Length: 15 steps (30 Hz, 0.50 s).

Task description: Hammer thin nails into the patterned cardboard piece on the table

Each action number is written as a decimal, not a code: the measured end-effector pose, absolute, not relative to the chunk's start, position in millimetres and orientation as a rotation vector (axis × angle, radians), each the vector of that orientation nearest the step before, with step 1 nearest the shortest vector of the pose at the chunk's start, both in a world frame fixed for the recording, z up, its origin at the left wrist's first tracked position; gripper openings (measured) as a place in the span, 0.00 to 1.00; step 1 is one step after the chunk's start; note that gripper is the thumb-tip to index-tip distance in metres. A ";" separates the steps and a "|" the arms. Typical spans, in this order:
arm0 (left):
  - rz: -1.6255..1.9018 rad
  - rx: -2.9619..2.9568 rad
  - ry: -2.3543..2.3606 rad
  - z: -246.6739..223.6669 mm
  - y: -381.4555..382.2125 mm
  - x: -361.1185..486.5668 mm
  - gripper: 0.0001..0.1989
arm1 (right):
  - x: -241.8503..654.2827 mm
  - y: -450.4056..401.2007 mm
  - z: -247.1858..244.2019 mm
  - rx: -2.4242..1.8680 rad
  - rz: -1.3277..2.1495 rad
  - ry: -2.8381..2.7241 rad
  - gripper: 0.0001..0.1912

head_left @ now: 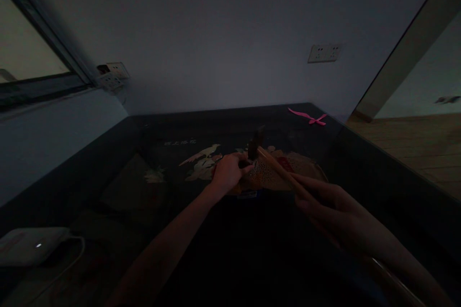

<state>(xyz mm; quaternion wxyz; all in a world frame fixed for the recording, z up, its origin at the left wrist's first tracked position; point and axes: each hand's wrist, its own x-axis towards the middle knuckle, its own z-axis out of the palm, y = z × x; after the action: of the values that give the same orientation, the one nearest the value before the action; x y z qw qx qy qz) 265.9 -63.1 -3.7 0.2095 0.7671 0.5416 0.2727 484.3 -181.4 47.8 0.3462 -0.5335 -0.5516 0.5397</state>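
Observation:
My right hand (327, 201) is wrapped round the wooden handle of a hammer (277, 165). The dark hammer head reaches to just beyond the fingertips of my left hand (229, 171). My left thumb and forefinger are curled together in a pinch, and what is between them is too dark and small to make out. Beneath both hands lies a brown flat piece (304, 165), with dark speckles in its middle and a red patch near the hammer. A small blue-and-white label-like patch (248, 194) shows at its front edge.
A pink ribbon (313, 119) lies at the back right of the dark table (216, 117), which carries a painted bird (203, 153). At the lower left is a white device (32, 247) with a cable. Wall sockets (324, 53) sit above the table. The room is dim.

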 end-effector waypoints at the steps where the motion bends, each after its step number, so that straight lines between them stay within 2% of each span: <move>1: 0.760 2.141 1.507 -3.7 -63.2 265.9 0.09 | 485.3 -181.9 48.2 -1.388 1.398 -1.421 0.32; 5: 0.755 2.151 1.508 -2.8 -63.8 265.4 0.09 | 484.5 -181.5 45.5 -1.409 1.428 -1.393 0.34; 11: 0.744 2.194 1.492 -3.4 -63.2 264.4 0.09 | 482.9 -182.0 47.2 -1.388 1.423 -1.373 0.31; 15: 0.739 2.220 1.527 -4.1 -63.0 264.5 0.10 | 487.7 -185.9 47.5 -1.373 1.433 -1.334 0.34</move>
<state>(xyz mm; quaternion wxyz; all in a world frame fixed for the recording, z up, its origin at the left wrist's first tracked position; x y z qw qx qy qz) 264.5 -63.0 -4.1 0.1728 0.7826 0.5384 0.2605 487.7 -185.9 47.5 0.3664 -0.5344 -0.5190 0.5575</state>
